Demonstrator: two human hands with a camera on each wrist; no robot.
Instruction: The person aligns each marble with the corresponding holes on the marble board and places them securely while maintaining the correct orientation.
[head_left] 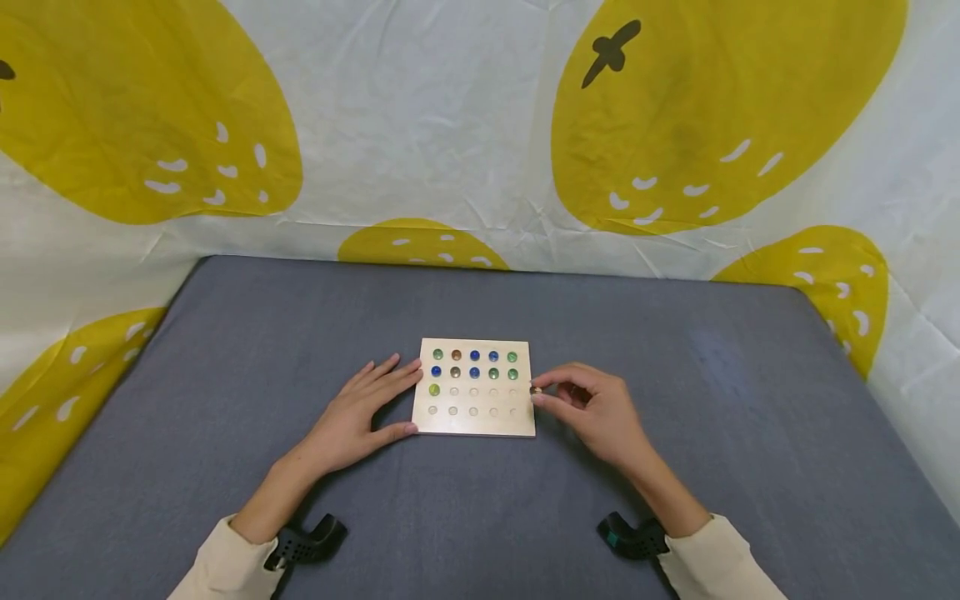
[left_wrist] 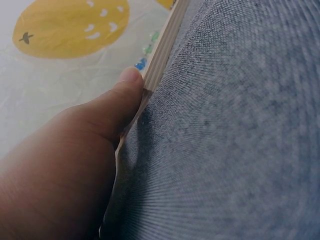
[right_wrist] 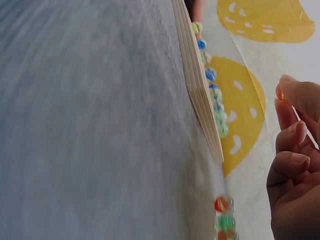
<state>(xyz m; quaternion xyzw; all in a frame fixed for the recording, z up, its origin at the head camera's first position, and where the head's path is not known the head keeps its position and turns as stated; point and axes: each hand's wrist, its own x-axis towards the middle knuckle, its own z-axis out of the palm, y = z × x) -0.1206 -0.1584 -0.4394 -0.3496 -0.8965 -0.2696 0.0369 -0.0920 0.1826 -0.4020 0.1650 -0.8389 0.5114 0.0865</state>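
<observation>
The right hand [head_left: 596, 410] pinched a small marble [head_left: 537, 390] between thumb and forefinger, its other fingers curled loosely behind. The marble sat at the hand's fingertips, just off the right edge of the wooden board [head_left: 476, 421], level with the third row of holes counted from the far side. In the right wrist view the marble [right_wrist: 281, 96] showed orange against the fingertip, with more loose marbles [right_wrist: 223, 212] lying on the cloth near the board's corner.

The left hand [head_left: 358, 419] lay flat with fingers straight, its fingertips against the board's left edge and its thumb [left_wrist: 121, 98] pressed to the near left corner.

The board lay between the two hands on the grey-covered counter [head_left: 225, 400]. Its two far rows held green, brown and blue marbles, and one yellow-green marble [head_left: 434, 389] filled the leftmost hole of the third row. Beyond the counter hung a white cloth with large yellow shapes [head_left: 720, 108].
</observation>
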